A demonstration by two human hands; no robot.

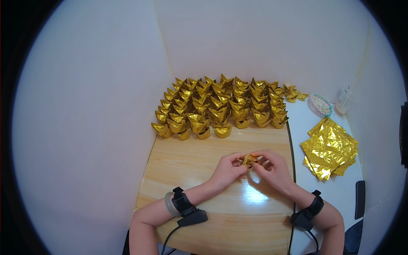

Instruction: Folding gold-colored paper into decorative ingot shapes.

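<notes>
Between my two hands is a small folded piece of gold foil paper (250, 160), held just above the wooden table (191, 159). My left hand (229, 170) pinches its left side, with a ring on one finger. On the other side, the fingers of my right hand (274, 170) are closed on the same piece. My fingertips cover much of it, so its exact shape is partly hidden. Beyond my hands stand several rows of stacked gold paper ingots (219, 104), boat-shaped with pointed ends.
On the white surface to the right lies a fanned pile of gold foil sheets (329, 148). Behind it are a small woven basket (319, 105) and a clear plastic cup (344, 101). A dark flat bar (360, 199) lies at the right edge. Pale walls enclose the table.
</notes>
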